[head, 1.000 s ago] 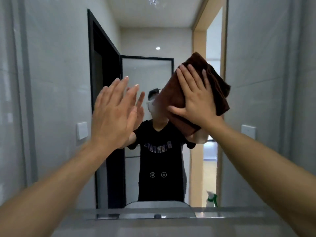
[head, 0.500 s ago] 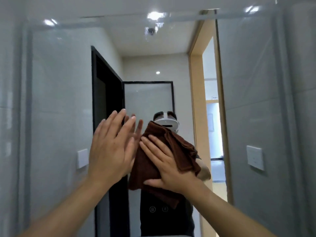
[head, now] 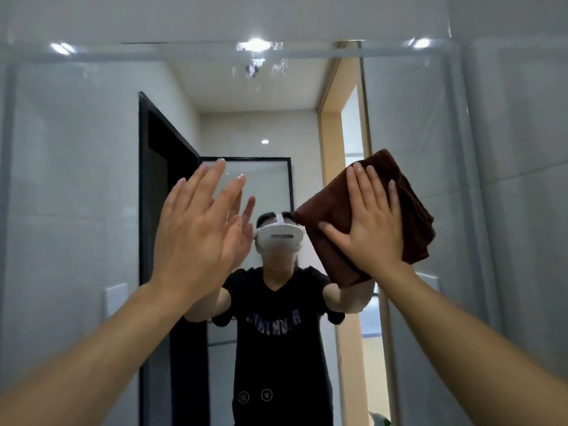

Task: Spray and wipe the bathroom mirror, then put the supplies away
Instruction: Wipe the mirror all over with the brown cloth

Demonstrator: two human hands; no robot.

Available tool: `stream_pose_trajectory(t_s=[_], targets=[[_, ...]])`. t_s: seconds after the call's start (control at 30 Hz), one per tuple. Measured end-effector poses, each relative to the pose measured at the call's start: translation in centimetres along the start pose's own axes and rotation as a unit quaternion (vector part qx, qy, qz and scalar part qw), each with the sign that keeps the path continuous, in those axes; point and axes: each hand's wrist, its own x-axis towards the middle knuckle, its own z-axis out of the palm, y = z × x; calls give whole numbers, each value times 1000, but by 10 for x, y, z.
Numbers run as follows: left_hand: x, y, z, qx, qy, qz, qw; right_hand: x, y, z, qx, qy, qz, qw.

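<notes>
Pressing the cloth (head: 412, 210) flat against the mirror (head: 76, 195) with my right hand (head: 372, 229). Fingers straight and spread, thumb out to the left; no curl, so that grip is apart, palm bearing on the fabric. Cloth is dark brown, folded into a thick pad, tilted, sitting on the glass right of centre at about head height. Its upper corner pokes above my fingertips, its lower edge hangs past the heel of my hand.

Left hand (head: 196, 235) raised beside it, well apart from the cloth. Fingers straight, close together, pointing up and a little right. Grip apart, holding nothing. Its reflection meets it at the fingertips, so it looks to be on or just off the glass; cannot tell which.

Mirror shows my reflection with a white headset (head: 278, 238) and black shirt (head: 276, 333), a black door frame (head: 143, 210) to the left, a wooden frame (head: 330, 179) to the right. Ceiling light (head: 256, 44) glares near the mirror's top edge. Something green and white (head: 381, 421) shows at the bottom right corner, too cut off to name.
</notes>
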Motion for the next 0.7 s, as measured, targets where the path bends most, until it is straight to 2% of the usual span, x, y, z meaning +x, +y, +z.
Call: stream_pose_trajectory(t_s=[0.1, 0.17, 0.3, 0.4, 0.47, 0.57, 0.7], targets=[[-2, -19, -11, 11, 11, -8, 1000, 28, -43, 6, 22, 20, 91, 995], [-4, -36, -20, 21, 8, -19, 1000, 48, -80, 9, 45, 30, 111, 992], [-7, -74, -39, 61, 2, -36, 997, 82, -170, 19, 80, 30, 45, 995], [-5, -103, -54, 81, 12, -52, 995, 94, -234, 30, 105, 19, -46, 993], [1, -116, -60, 90, 19, -61, 994, 101, -261, 41, 163, 10, -98, 982], [16, -125, -59, 92, 20, -74, 993, 113, -262, 54, 262, 18, -123, 957], [36, -108, -46, 84, 16, -72, 994, 148, -199, 42, 216, 19, -94, 972]])
